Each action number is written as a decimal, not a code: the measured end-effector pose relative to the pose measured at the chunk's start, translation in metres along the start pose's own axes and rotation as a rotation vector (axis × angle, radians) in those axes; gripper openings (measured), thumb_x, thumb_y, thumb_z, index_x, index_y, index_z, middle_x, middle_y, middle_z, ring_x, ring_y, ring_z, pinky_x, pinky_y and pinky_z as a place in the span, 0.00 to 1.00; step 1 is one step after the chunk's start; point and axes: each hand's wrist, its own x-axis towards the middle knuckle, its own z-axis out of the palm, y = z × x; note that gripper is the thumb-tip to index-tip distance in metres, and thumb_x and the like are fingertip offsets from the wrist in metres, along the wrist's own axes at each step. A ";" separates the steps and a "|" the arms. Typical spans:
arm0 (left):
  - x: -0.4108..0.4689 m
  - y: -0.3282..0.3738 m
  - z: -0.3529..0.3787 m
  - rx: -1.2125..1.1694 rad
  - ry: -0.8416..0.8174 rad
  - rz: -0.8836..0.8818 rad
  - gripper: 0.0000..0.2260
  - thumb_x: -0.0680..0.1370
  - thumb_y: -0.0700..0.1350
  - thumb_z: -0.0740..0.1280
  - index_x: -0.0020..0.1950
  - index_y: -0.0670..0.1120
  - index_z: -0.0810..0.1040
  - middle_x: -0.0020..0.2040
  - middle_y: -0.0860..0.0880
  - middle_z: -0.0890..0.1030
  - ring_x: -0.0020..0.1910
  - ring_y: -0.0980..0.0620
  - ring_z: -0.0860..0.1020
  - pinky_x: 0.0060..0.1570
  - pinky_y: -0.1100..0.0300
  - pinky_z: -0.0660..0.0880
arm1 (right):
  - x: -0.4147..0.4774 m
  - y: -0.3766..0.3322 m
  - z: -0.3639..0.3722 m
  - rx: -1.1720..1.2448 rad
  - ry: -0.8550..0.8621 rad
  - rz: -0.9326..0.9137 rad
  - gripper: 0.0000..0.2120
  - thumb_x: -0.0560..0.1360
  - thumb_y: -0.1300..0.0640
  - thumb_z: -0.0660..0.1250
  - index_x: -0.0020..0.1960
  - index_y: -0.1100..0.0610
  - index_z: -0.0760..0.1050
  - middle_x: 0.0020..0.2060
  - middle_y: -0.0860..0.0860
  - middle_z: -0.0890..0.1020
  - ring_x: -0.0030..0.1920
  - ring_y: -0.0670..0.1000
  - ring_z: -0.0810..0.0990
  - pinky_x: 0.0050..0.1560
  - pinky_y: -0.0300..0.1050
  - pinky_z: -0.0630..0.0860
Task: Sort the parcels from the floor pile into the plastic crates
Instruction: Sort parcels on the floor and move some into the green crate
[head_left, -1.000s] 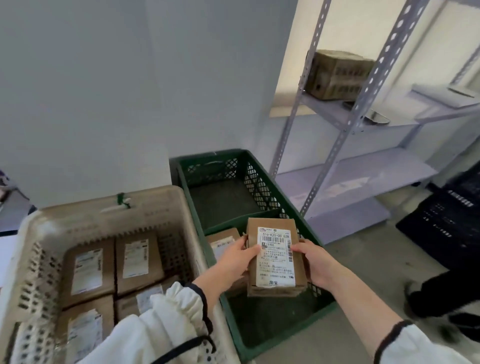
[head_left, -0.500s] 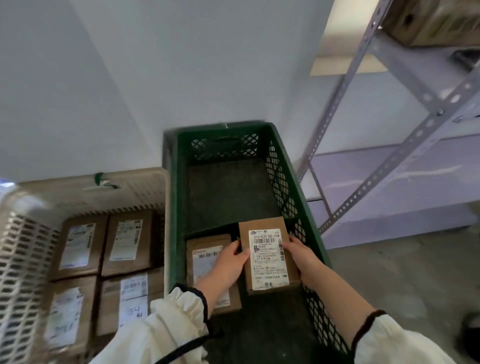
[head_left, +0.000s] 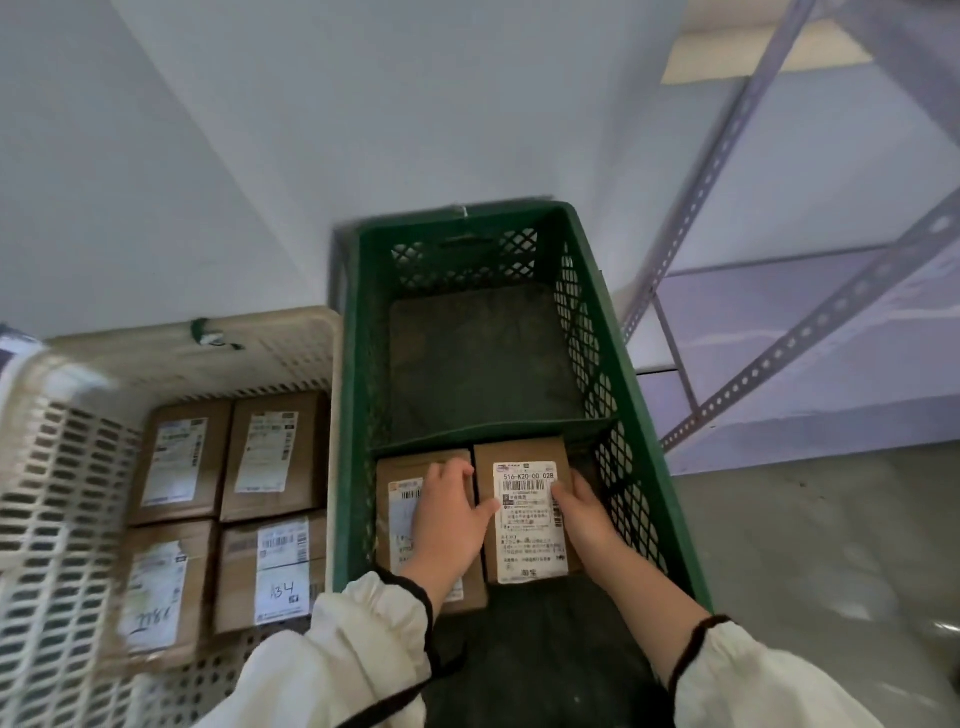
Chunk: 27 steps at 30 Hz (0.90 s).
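Cardboard parcel (head_left: 524, 519) with a white shipping label sits in the near compartment of the green crate (head_left: 457, 226), its far end at the divider (head_left: 493, 434) and its left side just beside a second parcel (head_left: 400, 519). The left hand (head_left: 452, 519) grips its left edge, thumb on the label and fingers curled over the seam between the two parcels, while the right hand (head_left: 582, 514) clamps its right edge. Left of the green crate a beige crate (head_left: 156, 353) holds four labelled parcels (head_left: 270, 452); right of it stands a metal rack (head_left: 779, 354).
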 end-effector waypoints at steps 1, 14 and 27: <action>0.000 -0.001 0.002 0.022 0.018 0.007 0.20 0.74 0.50 0.71 0.63 0.51 0.71 0.59 0.53 0.72 0.58 0.54 0.73 0.57 0.59 0.74 | 0.001 0.003 0.002 -0.021 0.003 -0.011 0.20 0.81 0.53 0.56 0.73 0.50 0.62 0.53 0.51 0.81 0.50 0.52 0.82 0.48 0.50 0.79; -0.021 -0.015 -0.060 -0.110 0.012 0.227 0.23 0.79 0.51 0.63 0.73 0.52 0.62 0.69 0.52 0.70 0.63 0.55 0.72 0.64 0.56 0.71 | -0.058 -0.064 0.040 -0.819 0.309 -0.502 0.21 0.79 0.51 0.60 0.70 0.55 0.66 0.63 0.53 0.75 0.59 0.51 0.76 0.58 0.49 0.76; -0.232 -0.321 -0.289 0.006 0.340 -0.176 0.26 0.81 0.50 0.59 0.78 0.52 0.56 0.72 0.50 0.69 0.68 0.50 0.70 0.63 0.56 0.69 | -0.250 -0.023 0.338 -1.430 -0.283 -0.847 0.19 0.79 0.47 0.55 0.66 0.55 0.71 0.60 0.53 0.78 0.56 0.53 0.78 0.55 0.47 0.76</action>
